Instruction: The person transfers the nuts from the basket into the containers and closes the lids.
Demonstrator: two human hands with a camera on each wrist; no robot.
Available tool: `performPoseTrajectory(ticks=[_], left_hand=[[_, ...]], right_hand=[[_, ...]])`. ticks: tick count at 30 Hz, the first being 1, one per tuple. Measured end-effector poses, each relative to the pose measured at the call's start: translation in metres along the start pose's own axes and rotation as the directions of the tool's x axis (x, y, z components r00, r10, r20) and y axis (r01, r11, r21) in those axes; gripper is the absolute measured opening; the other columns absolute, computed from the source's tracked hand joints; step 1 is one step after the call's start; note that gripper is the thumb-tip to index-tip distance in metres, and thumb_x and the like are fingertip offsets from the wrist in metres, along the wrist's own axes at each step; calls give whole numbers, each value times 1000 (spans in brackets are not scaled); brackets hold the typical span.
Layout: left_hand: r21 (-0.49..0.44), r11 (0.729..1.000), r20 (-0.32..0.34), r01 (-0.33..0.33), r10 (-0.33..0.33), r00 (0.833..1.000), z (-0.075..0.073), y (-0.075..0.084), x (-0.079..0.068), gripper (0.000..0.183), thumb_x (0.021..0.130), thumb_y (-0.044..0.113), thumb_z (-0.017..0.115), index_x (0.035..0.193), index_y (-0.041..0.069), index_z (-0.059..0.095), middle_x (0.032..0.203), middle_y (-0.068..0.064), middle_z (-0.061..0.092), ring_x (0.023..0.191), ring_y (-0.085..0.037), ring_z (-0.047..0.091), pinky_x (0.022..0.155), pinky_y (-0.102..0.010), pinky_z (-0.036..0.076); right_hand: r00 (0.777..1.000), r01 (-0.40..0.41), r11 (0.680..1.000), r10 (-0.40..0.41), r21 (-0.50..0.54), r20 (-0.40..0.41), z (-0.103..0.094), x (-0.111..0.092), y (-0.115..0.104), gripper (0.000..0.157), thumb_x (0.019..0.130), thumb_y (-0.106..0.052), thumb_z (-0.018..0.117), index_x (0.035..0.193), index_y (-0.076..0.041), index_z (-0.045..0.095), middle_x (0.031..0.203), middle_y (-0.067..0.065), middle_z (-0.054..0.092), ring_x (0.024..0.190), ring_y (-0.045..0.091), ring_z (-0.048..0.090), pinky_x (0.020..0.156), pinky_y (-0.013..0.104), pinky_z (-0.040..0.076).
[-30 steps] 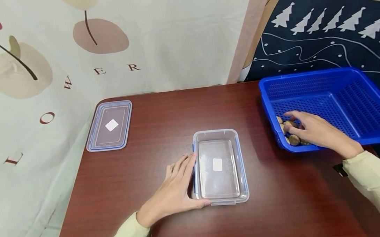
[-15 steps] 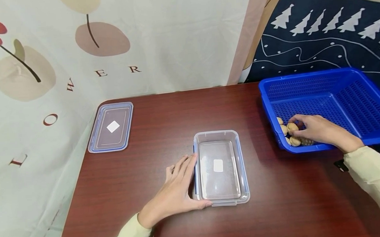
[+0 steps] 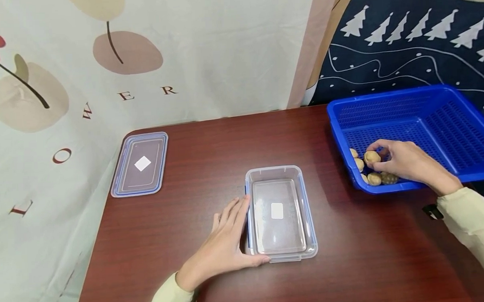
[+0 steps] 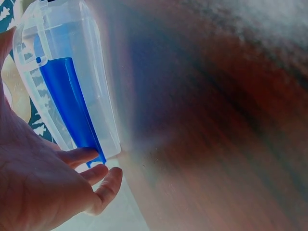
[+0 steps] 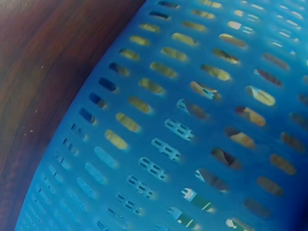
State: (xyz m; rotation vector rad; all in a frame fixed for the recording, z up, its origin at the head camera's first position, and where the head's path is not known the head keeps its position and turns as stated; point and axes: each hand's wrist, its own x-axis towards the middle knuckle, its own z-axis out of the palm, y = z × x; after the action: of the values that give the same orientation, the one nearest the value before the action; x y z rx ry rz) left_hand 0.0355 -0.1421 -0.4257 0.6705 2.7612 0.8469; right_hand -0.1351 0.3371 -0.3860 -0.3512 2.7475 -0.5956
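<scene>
My left hand [image 3: 225,245] rests against a clear rectangular food container [image 3: 279,176]. Its fingers lie along the left side and its thumb touches the near rim. In the left wrist view, fingertips reach the end of the container's blue latch [image 4: 72,106]. Over the left part of a blue plastic basket [image 3: 424,95], my right hand [image 3: 410,160] pinches a round tan walnut-sized piece [image 3: 372,158] between fingers and thumb. Similar tan pieces [image 3: 374,179] and a darker speckled one [image 3: 389,178] lie beneath. The right wrist view shows the slotted basket wall [image 5: 159,120], which mostly hides the hand.
A clear lid [image 3: 140,179] with blue edging and a white label lies at the table's far left. Printed cloths [image 3: 222,58] hang behind the brown table [image 3: 210,161]. The basket stands at the table's right side.
My right hand has taken hold of a tan piece and lifted it slightly above the others. My left hand stays against the container.
</scene>
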Motion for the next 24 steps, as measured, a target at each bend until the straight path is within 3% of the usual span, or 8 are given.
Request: performPoseTrajectory(ticks=[4,9,13,17,24], left_hand=[[-10,1000,3,-2,2,1000,-1,0,-1,145,75,77,87,177,11,7,178,-9,26,162,-35,20,111,-61,31],[-6,1000,21,4,-4,1000,-1,-1,-2,144,76,79,84,177,11,6,178,-10,25,162,-36,20,111,-62,31],[-2,1000,30,1,-1,1000,-1,0,-1,144,77,79,84,177,12,4,178,-10,24,162,-35,20,110,-62,31],[1,1000,31,-4,4,1000,-3,0,0,145,77,78,84,177,13,3,179,-10,23,162,-35,20,111,-61,32],[-16,1000,33,11,-11,999,-1,-1,1,145,76,79,84,177,15,3,178,-9,24,161,-35,21,113,-60,30]], right_hand=[[991,24,999,-21,27,-131,3,-7,-7,42,97,-25,84,130,-3,69,108,29,72,79,31,61,60,39,41],[951,64,996,-43,57,-305,9,-19,-17,41,96,-20,85,130,-6,69,94,18,70,66,24,54,51,34,40],[898,86,991,-34,99,-440,16,-29,-23,43,96,-20,85,134,-6,70,81,9,61,63,21,49,49,30,36],[829,116,981,-10,154,-560,24,-36,-30,43,94,-20,87,134,-11,73,85,8,62,68,11,48,55,24,34],[737,253,933,-15,255,-676,36,-41,-49,48,87,-5,91,133,-11,76,74,5,56,65,5,48,57,17,36]])
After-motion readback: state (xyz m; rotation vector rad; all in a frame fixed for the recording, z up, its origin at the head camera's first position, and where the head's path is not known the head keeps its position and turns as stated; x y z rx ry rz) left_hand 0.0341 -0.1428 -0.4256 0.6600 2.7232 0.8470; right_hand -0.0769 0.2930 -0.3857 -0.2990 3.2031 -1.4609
